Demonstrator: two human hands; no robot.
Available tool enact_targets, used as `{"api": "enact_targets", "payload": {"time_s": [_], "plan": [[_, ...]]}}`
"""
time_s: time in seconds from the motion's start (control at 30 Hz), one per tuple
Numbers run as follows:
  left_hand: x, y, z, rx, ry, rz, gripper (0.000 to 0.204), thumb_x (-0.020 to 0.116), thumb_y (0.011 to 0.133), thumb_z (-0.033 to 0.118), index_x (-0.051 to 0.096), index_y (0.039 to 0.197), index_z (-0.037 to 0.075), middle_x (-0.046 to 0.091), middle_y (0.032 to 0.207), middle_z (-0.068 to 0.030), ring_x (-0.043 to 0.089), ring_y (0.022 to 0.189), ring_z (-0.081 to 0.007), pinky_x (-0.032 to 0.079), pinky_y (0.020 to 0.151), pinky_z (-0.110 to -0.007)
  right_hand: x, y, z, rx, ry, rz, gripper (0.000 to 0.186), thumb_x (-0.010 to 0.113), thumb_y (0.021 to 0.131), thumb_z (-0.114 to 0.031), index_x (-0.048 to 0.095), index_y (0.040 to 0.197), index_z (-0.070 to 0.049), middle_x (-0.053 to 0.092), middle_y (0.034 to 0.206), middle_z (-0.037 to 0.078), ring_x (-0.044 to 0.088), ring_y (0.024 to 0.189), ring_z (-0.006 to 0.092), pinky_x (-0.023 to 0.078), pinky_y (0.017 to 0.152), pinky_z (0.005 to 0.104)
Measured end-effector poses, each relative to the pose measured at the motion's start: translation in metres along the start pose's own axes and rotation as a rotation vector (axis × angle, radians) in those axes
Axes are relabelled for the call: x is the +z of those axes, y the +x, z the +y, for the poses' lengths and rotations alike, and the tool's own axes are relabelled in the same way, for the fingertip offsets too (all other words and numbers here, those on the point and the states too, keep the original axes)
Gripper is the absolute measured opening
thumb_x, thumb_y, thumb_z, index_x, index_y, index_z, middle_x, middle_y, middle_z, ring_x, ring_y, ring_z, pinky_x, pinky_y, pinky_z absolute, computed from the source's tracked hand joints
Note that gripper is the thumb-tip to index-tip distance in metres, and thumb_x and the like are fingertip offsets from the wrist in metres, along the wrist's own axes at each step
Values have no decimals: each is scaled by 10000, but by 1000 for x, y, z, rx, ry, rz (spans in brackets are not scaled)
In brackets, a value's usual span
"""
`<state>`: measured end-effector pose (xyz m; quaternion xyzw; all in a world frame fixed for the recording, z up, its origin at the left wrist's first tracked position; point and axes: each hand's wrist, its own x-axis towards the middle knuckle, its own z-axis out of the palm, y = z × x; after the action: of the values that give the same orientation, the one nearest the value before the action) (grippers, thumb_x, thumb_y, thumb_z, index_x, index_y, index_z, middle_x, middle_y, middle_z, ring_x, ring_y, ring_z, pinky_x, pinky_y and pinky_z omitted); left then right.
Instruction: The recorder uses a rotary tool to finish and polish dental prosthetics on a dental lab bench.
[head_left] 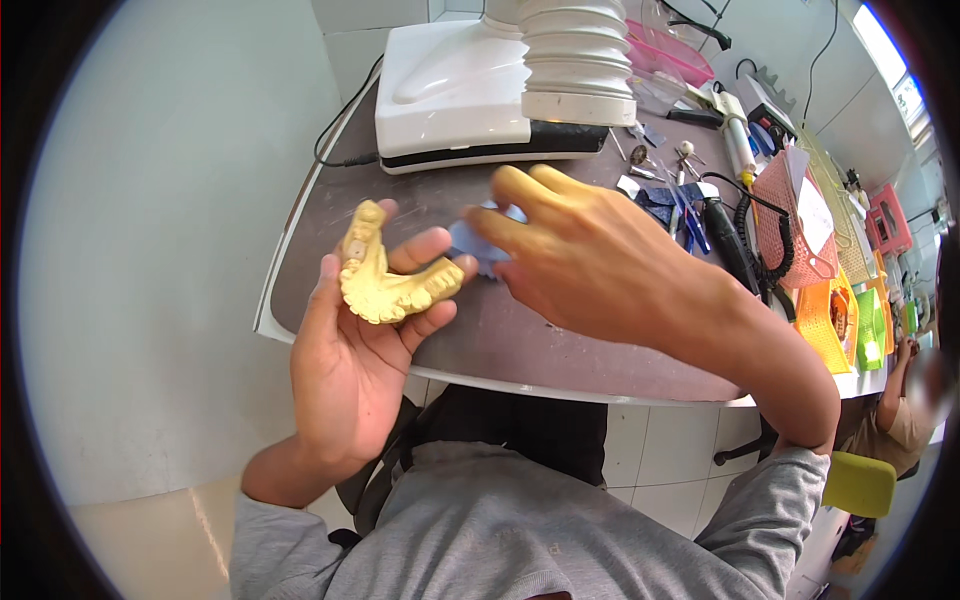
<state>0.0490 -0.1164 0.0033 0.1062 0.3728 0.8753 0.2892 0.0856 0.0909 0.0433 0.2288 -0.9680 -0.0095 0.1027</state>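
Grey shirt (pixel 480 520) is filling the bottom; left of centre, my left hand (pixel 350 375) is cradling a yellow dental model (pixel 385 287), probably keeping its teeth exposed. Mid-frame, my right hand (pixel 590 255) is meeting a blurred blue piece (pixel 470 240); gripping or not, I can't tell.

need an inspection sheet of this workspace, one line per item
surface: brown desk, curved pale edge
job's things: yellow dental model; blue piece, blurred
clutter: small tools, pink mesh basket, orange basket, green basket, all toward the right
left hand: holds the dental model
right hand: fingers at the blue piece, grip unclear
cables: black cord at the white machine; coiled cord near the pink mesh basket
surroundings: another person, far right; yellow-green chair
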Motion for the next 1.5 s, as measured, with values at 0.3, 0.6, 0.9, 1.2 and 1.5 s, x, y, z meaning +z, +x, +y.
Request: {"api": "enact_targets", "payload": {"time_s": [0.3,0.6,0.9,1.2,1.5], "plan": [[16,54,4,-487,286,-234,556,246,1064,425,419,1406,22,658,1133,-140,637,1075,-300,494,833,-307,-18,-60,16,200,348,-79,484,698,831,-206,516,1200,48,614,985,204,614,940,396,495,812,446],[47,97,-16,-421,320,-279,480,232,1008,321,438,1317,18,660,1103,-184,632,1067,-312,496,871,-335,-29,-78,30,327,360,-227,616,692,746,-127,484,1311,6,564,1161,220,646,819,395,532,770,455],[39,110,-42,-459,134,-479,492,288,1014,288,333,1419,13,569,1262,-229,568,1190,-314,481,996,-369,-35,-86,49,701,615,285,635,747,705,-3,519,1298,-23,562,1277,100,612,812,72,517,701,237],[43,109,-43,-488,155,-520,553,449,1044,361,302,1442,6,531,1275,-154,588,1138,-206,517,1003,-355,-11,-81,50,519,785,329,706,861,730,-128,524,1339,-11,518,1375,116,605,1004,113,524,861,259],[42,105,-40,-461,233,-522,569,461,1038,379,321,1431,-7,564,1228,-150,615,1092,-203,540,958,-328,-6,-79,48,473,758,334,734,876,707,-167,544,1349,-34,547,1341,103,583,994,111,512,874,257]]}}
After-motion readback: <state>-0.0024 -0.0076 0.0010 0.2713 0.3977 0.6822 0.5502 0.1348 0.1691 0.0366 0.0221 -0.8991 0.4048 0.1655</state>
